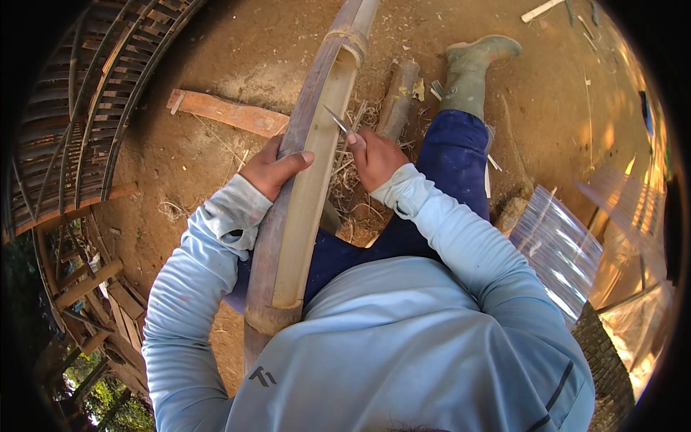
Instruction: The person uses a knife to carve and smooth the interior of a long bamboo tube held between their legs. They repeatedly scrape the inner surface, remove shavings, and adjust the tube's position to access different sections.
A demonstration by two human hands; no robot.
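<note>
A thick bamboo pole (266,252) runs from beside my waist up past the top of the view, resting over my left thigh. One section is cut open lengthwise, so its pale hollow inside shows between two joints. My left hand (276,168) grips the pole's left side, thumb over the cut edge. My right hand (377,157) is closed on a knife (336,119) at the right edge of the opening. Its thin pointed blade reaches over the hollow; the handle is hidden in my fist.
A reddish plank (227,111) lies on the dirt behind the pole. Beyond my right hand are a short log (398,97) and curly shavings (351,173). My right boot (468,72) stretches forward. Slatted bamboo (93,101) stands at the left, a clear corrugated sheet (558,248) at the right.
</note>
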